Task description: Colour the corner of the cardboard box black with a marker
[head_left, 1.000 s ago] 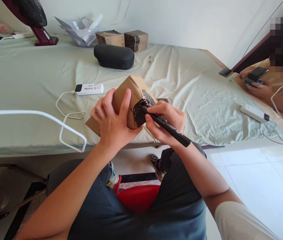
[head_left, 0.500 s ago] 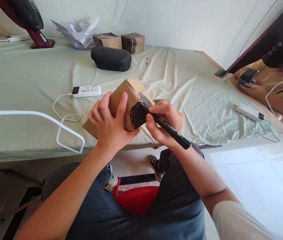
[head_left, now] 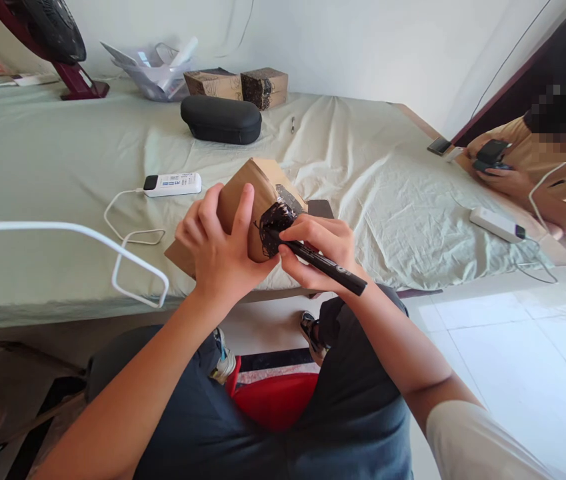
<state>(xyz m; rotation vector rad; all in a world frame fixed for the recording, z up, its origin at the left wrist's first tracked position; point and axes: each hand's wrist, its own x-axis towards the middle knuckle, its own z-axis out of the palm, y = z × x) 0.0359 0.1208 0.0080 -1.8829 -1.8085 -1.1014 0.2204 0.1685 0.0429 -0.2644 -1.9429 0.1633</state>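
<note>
A brown cardboard box (head_left: 255,190) stands tilted on the near edge of a bed covered with a pale green sheet (head_left: 53,167). My left hand (head_left: 217,243) is wrapped round the box's near side, fingers pressed on the cardboard. My right hand (head_left: 320,250) pinches a black marker (head_left: 323,261), whose tip rests on a black scribbled patch (head_left: 270,227) on the box's side.
On the bed lie a white remote-like device (head_left: 173,183) with a cable, a black case (head_left: 221,120), two small boxes (head_left: 235,85), a plastic bag (head_left: 155,67) and a fan base (head_left: 77,87). Another person's hands (head_left: 500,170) hold a phone at the right. A white cable (head_left: 63,230) crosses in front.
My right hand and marker have dropped lower on the box's side and the scribbled patch has grown darker. My left hand keeps its hold on the box.
</note>
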